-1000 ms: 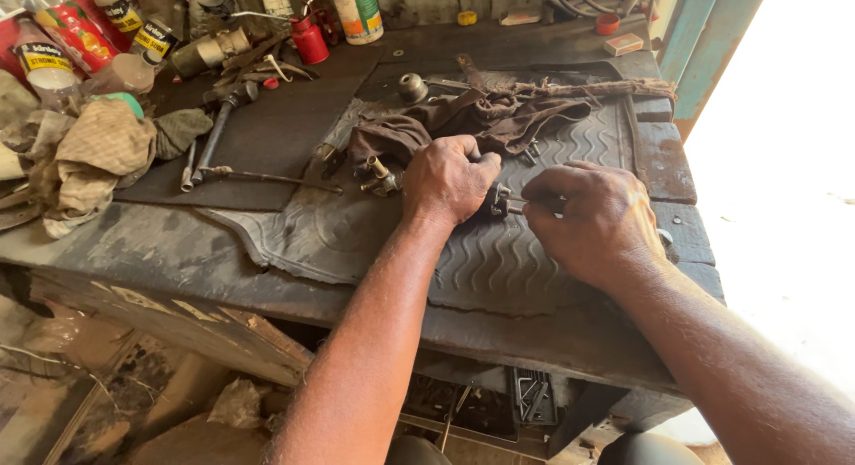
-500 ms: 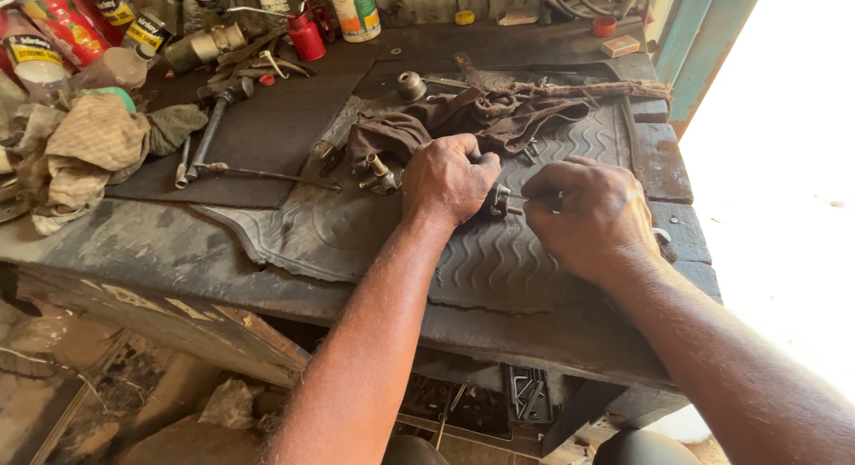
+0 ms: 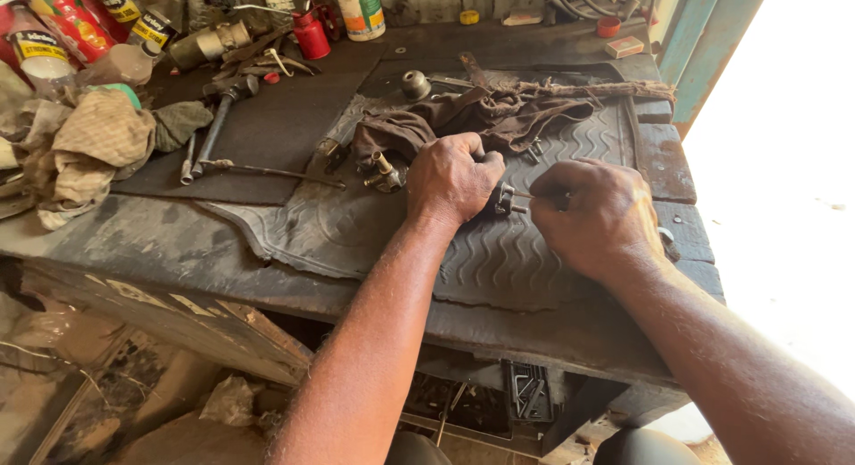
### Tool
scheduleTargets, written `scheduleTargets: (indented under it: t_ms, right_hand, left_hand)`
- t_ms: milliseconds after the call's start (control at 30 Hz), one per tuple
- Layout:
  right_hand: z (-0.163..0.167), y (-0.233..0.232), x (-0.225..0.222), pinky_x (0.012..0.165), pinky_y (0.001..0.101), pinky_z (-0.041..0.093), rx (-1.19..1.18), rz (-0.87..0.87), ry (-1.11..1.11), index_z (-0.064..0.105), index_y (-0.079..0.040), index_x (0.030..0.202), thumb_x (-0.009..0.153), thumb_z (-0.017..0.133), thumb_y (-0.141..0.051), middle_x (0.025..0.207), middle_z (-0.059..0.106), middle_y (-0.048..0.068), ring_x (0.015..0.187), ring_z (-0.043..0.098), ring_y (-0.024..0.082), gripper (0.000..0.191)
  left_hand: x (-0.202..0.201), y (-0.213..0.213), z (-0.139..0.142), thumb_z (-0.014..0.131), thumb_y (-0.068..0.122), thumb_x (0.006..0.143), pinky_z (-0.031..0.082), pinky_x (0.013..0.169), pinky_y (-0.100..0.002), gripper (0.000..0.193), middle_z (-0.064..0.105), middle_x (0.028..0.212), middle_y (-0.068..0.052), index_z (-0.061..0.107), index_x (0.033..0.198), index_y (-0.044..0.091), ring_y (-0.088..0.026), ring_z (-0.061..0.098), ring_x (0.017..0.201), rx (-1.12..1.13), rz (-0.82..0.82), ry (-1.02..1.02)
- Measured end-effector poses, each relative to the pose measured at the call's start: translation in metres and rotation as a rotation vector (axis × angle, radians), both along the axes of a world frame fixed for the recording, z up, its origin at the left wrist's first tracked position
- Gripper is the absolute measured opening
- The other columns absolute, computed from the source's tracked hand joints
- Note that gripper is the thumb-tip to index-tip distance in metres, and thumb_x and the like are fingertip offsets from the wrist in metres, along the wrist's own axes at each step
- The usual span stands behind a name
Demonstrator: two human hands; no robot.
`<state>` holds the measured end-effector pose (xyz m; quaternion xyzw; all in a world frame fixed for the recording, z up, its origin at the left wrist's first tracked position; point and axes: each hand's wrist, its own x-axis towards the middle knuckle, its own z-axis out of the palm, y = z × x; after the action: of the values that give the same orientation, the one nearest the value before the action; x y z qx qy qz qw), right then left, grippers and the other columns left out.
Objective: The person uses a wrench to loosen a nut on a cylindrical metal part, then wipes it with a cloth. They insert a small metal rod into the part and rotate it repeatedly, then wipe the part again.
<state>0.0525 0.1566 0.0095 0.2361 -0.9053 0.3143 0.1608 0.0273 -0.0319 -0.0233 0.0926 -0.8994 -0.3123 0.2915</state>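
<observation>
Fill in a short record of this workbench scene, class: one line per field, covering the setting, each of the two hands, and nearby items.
Setting: dark, worn workbench covered by a ribbed rubber mat
Left hand: closed over a small metal part
Right hand: pinching a thin tool whose tip meets the part
Nearby: brown rag, brass fitting, long metal rod, red oil can, pile of cloths

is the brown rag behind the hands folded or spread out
Neither neatly: the brown rag lies crumpled in a bunched heap on the ribbed rubber mat, with twisted folds.
</observation>
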Motion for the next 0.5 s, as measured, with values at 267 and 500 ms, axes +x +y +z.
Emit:
scheduleTargets:
  t_ms: [267,500]
  right_hand:
    - [0.0001,0.002,-0.004,0.08,0.039,0.059,-0.013,-0.009,-0.119,0.082,-0.017,0.092,0.077,0.073,-0.027,0.085,0.078,0.01,0.079,0.077,0.026,0.02]
    - [-0.0039,0.0011,-0.0028,0.078,0.0408,0.058,-0.019,0.095,-0.006,0.081,-0.017,0.091,0.078,0.074,-0.027,0.088,0.077,0.011,0.08,0.076,0.028,0.018]
  left_hand:
    - [-0.0032,-0.0003,-0.0004,0.067,0.038,0.075,0.054,0.067,-0.048,0.026,0.073,0.076,-0.015,0.072,0.07,0.013,-0.038,0.07,0.073,0.01,0.019,-0.037]
    - [-0.0015,0.001,0.0029,0.067,0.041,0.077,0.054,0.069,-0.049,0.029,0.074,0.077,-0.015,0.073,0.071,0.013,-0.039,0.071,0.076,0.02,0.032,-0.072]
